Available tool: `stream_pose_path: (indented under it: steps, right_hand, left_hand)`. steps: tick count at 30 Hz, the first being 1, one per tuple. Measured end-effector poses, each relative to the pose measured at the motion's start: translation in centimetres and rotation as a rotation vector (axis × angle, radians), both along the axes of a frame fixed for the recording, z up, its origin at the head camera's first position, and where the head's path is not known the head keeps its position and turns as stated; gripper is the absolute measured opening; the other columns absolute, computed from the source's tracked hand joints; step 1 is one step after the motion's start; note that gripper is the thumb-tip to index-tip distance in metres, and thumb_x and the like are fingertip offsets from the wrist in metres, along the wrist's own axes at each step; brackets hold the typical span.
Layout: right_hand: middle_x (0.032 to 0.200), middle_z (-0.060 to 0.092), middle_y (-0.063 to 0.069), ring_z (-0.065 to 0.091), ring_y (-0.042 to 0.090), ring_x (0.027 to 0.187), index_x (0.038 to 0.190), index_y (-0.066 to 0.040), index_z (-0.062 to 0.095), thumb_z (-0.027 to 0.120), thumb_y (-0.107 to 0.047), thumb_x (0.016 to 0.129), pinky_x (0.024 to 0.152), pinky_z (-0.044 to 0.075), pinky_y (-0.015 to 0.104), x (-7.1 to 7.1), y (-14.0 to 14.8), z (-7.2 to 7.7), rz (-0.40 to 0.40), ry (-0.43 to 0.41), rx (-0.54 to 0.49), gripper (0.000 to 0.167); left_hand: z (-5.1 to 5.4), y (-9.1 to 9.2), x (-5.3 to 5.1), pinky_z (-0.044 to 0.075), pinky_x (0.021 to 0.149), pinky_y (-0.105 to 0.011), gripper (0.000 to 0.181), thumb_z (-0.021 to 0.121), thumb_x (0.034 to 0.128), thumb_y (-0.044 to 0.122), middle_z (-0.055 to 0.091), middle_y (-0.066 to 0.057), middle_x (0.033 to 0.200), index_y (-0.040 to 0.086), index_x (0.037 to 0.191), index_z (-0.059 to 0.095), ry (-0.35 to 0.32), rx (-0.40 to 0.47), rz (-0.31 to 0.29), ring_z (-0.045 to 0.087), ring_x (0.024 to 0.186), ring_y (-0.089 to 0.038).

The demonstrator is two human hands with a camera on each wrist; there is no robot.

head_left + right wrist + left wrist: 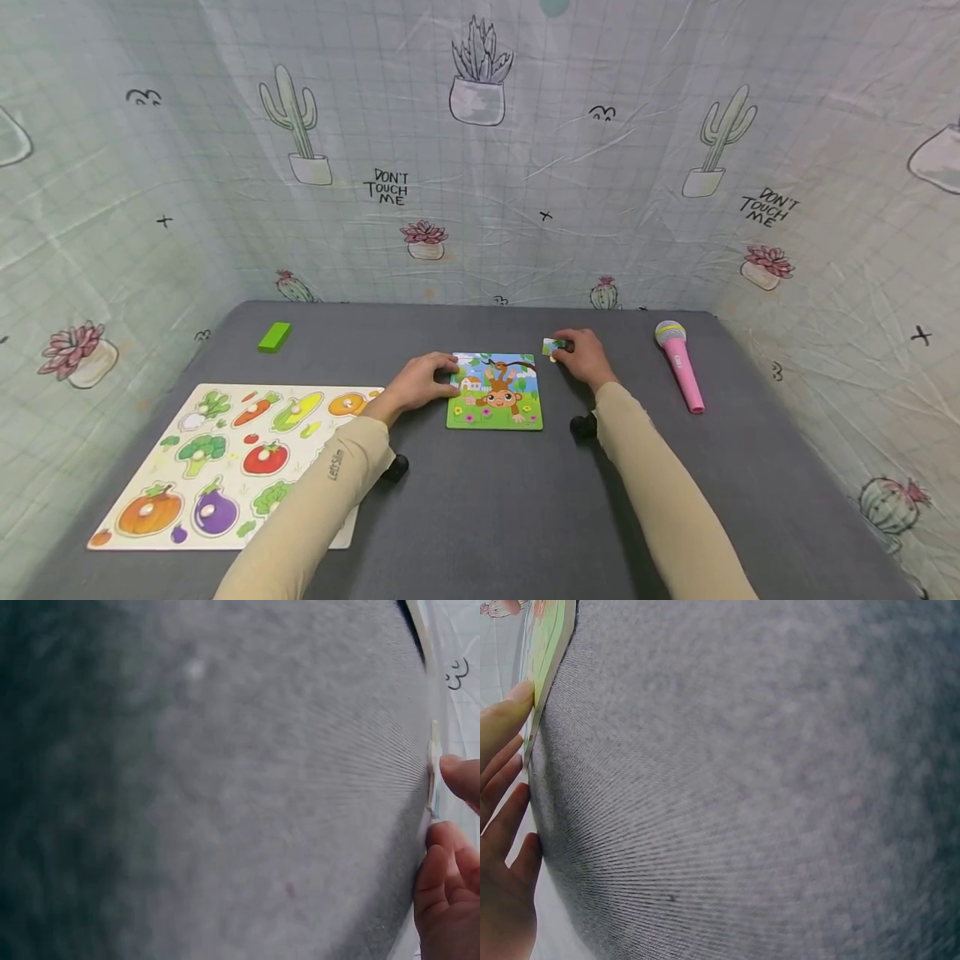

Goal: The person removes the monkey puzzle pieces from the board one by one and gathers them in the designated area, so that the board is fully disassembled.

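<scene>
On the grey table [487, 500], a square puzzle [495, 393] printed with an upside-down monkey, blue sky and green ground is touched along its left edge by the spread left hand [416, 383], a small piece [550, 346] nearby being pinched by the right hand [587, 358].

Dark grey, fine-ribbed tabletop [480, 517], at near left a cream vegetable board [135, 542], farther back a bright green block [274, 337], at centre a monkey puzzle [491, 418], just off its far right corner a small picture piece [548, 347], well to the right a pink microphone [682, 367].
</scene>
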State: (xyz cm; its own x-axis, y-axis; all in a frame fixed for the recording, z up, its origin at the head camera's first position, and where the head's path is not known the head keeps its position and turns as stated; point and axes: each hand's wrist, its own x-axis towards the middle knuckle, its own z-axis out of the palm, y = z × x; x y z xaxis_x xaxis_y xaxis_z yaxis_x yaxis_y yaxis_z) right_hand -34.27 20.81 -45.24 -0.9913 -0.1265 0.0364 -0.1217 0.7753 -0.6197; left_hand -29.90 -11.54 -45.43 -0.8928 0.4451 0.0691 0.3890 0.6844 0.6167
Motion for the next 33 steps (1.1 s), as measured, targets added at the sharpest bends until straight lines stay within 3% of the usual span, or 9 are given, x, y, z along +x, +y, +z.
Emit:
stream_pose_path:
  steps: [11, 23, 33]
  right_hand:
    - [0.116, 0.06, 0.023, 0.057, 0.033, 0.101, 0.122, 0.007, 0.062, 0.071, -0.022, 0.091, 0.089, 0.049, 0.048, 0.4, 0.4, 0.1, 0.019, -0.026, 0.033, 0.044]
    - [0.112, 0.058, 0.021, 0.056, 0.033, 0.101, 0.12, 0.005, 0.064, 0.066, -0.014, 0.094, 0.089, 0.049, 0.047, 0.5, -0.4, 0.2, 0.039, 0.003, 0.073, 0.032]
    - [0.119, 0.058, 0.021, 0.056, 0.034, 0.107, 0.123, 0.004, 0.063, 0.064, -0.012, 0.095, 0.094, 0.048, 0.047, 0.1, -0.6, 0.6, 0.071, -0.042, 0.067, 0.032]
  left_hand:
    - [-0.2, -0.1, -0.3, 0.034, 0.111, -0.048, 0.04, 0.077, 0.086, 0.021, 0.054, -0.013, 0.14, 0.002, 0.12, 0.068, 0.012, -0.006, -0.01, 0.044, 0.134, -0.034]
    - [-0.2, 0.0, -0.3, 0.033, 0.112, -0.048, 0.04, 0.076, 0.0865, 0.023, 0.055, -0.011, 0.14, 0.002, 0.12, 0.068, 0.008, -0.009, -0.014, 0.044, 0.134, -0.032]
    - [-0.1, 0.0, -0.4, 0.034, 0.112, -0.048, 0.041, 0.076, 0.0863, 0.023, 0.055, -0.011, 0.139, 0.003, 0.12, 0.068, 0.004, -0.023, -0.008, 0.044, 0.133, -0.032]
